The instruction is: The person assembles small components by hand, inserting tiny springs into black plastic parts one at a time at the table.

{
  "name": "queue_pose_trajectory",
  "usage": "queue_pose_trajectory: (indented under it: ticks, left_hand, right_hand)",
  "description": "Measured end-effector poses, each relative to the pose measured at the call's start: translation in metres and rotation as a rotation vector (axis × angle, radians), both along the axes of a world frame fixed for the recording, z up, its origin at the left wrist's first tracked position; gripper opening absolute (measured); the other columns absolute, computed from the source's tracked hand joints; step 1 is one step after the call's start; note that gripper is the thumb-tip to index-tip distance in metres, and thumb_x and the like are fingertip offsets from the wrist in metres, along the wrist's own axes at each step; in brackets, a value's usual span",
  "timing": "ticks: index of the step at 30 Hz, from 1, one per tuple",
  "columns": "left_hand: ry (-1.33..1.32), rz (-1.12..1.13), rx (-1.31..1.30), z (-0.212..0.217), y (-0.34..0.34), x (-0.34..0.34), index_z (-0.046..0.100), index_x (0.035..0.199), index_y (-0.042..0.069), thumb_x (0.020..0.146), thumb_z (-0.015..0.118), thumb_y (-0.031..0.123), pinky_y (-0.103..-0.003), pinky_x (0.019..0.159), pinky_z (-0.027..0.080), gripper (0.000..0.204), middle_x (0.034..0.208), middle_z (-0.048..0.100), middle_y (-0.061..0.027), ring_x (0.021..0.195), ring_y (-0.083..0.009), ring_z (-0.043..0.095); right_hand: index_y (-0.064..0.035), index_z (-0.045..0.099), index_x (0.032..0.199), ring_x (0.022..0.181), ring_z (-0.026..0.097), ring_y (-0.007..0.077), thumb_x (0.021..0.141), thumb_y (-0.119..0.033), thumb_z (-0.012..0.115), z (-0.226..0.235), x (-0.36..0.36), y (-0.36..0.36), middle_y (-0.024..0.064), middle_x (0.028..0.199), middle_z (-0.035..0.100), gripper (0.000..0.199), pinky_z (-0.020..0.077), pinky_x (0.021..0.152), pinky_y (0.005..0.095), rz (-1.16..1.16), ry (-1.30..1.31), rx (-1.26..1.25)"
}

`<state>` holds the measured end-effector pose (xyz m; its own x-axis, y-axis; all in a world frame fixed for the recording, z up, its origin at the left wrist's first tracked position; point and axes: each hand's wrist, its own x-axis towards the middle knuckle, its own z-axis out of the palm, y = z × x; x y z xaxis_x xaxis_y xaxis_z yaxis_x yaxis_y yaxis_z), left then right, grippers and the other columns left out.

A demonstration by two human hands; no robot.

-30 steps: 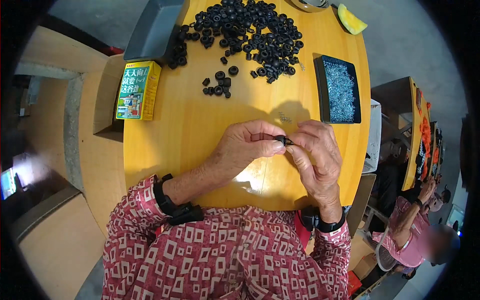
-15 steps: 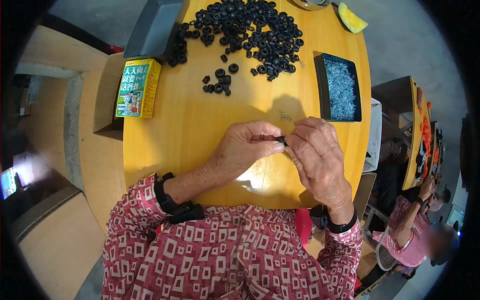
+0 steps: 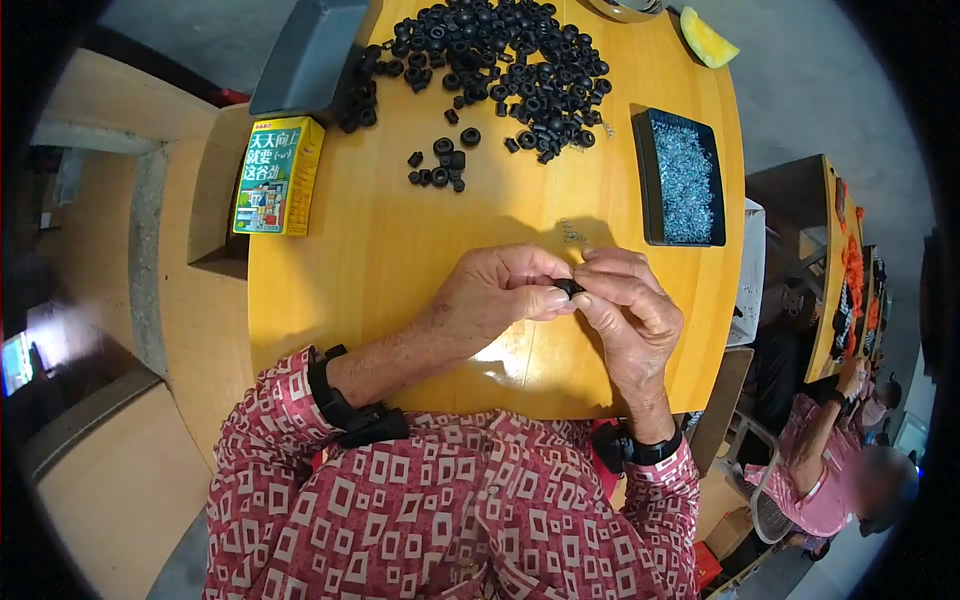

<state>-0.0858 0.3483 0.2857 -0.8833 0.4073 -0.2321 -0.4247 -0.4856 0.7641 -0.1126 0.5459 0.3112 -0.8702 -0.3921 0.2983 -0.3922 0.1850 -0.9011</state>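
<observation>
Step in hand: a small black rubber ring (image 3: pixel 570 288) is being worked between the fingertips of both hands; by the look of it, something is being fitted into or onto it, though the detail is too small to tell.
Left hand (image 3: pixel 500 295): closed in a pinch on the ring, thumb and forefinger meeting at its left side.
Right hand (image 3: pixel 628 305): curled shut against the ring from the right, fingertips touching those of the left hand.
Place of the ring: held just above the round wooden table (image 3: pixel 350 260), near its front edge, well apart from the stock.
Stock: a large heap of black rings (image 3: pixel 500 60) is spread at the far side, with a small cluster of rings (image 3: pixel 440 165) lying nearer.
Small parts: a black tray of tiny silvery-blue pieces (image 3: pixel 685 180) is set to the right; a few loose pieces (image 3: pixel 572 232) lie beside it.
Other things: a green and yellow carton (image 3: pixel 277 176) and a grey bin (image 3: pixel 312 55) are at the left.
Next move, as judged: a steady pinch and a fine push are called for, and the fit should be checked by touch.
</observation>
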Motion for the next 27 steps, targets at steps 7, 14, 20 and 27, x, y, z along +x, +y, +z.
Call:
queue_pose_trajectory:
  ticks: [7, 14, 20, 27]
  left_hand:
    - [-0.069, 0.001, 0.159, 0.0, 0.001, 0.0, 0.063, 0.114, 0.001, 0.094, 0.065, 0.013, -0.028, 0.089, 0.054, 0.024, 0.106, 0.068, -0.0073, 0.098, -0.0145, 0.067]
    - [-0.045, 0.015, 0.07, 0.002, 0.005, 0.001, 0.06, 0.117, -0.001, 0.094, 0.063, 0.009, -0.028, 0.091, 0.054, 0.025, 0.107, 0.066, -0.0077, 0.099, -0.0139, 0.065]
    - [-0.066, 0.06, 0.034, 0.004, 0.007, -0.001, 0.061, 0.117, -0.002, 0.094, 0.064, 0.009, -0.027, 0.089, 0.055, 0.026, 0.105, 0.066, -0.0063, 0.097, -0.0121, 0.065]
    - [-0.052, 0.043, -0.034, 0.005, 0.002, -0.002, 0.063, 0.116, -0.002, 0.093, 0.067, 0.011, -0.025, 0.082, 0.054, 0.027, 0.101, 0.068, -0.0062, 0.093, -0.0108, 0.066]
  right_hand:
    - [-0.0005, 0.072, 0.097, 0.102, 0.063, 0.0267, 0.079, 0.002, 0.076, -0.002, 0.005, -0.007, 0.0116, 0.1, 0.069, 0.019, 0.0503, 0.087, 0.0353, -0.07, -0.061, -0.108]
    - [-0.0001, 0.073, 0.101, 0.1, 0.063, 0.0284, 0.078, 0.0, 0.076, -0.001, 0.006, -0.005, 0.0113, 0.099, 0.069, 0.023, 0.0498, 0.089, 0.0372, -0.086, 0.194, 0.131]
    - [-0.0005, 0.073, 0.102, 0.1, 0.063, 0.0284, 0.076, 0.0, 0.077, -0.004, 0.012, -0.01, 0.0107, 0.1, 0.069, 0.027, 0.0494, 0.09, 0.0395, -0.181, 0.17, 0.147]
    - [-0.0003, 0.074, 0.101, 0.101, 0.062, 0.0291, 0.075, 0.0, 0.077, 0.005, 0.004, -0.006, 0.0102, 0.101, 0.069, 0.026, 0.0492, 0.09, 0.0386, -0.1, 0.378, 0.318]
